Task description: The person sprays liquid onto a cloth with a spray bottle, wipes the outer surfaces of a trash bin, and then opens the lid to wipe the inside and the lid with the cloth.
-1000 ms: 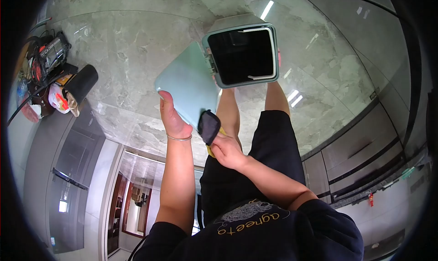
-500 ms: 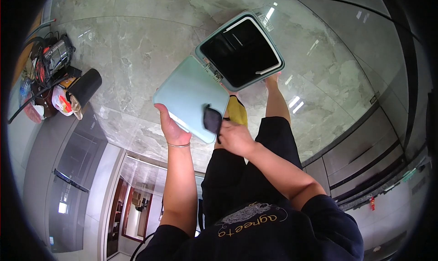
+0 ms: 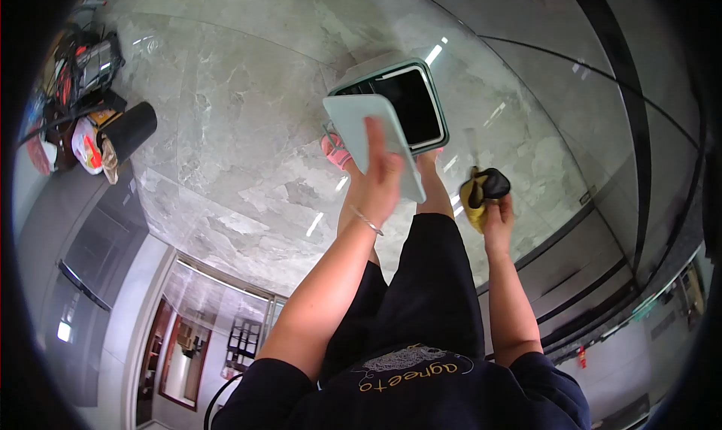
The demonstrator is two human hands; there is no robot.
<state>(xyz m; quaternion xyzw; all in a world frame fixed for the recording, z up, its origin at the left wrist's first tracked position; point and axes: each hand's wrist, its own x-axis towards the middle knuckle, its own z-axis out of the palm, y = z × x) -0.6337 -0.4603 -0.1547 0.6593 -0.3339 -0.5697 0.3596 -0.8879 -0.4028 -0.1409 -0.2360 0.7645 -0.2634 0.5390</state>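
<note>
A trash bin (image 3: pixel 445 122) stands on the floor between my feet, with its dark inside partly showing. Its pale green lid (image 3: pixel 350 114) is tilted up, partway over the opening. Against the lid's outer face lies my left hand (image 3: pixel 383 173), fingers stretched out and slightly blurred. Off to the right, my right hand (image 3: pixel 498 218) pinches a yellow and black cloth (image 3: pixel 474 201), bunched up and hanging clear of the bin.
Grey marbled tiles (image 3: pixel 226 129) cover the floor. Cabinets (image 3: pixel 549 257) run along the right side. At the left lie a black cylinder (image 3: pixel 129 133), plastic bags (image 3: pixel 86 148) and a machine with cables (image 3: pixel 94 65). A doorway (image 3: pixel 180 355) opens at lower left.
The lid has swung up from its folded-back position toward the bin opening, with my left hand moving along. My right hand has moved from the lid to the right with the cloth.
</note>
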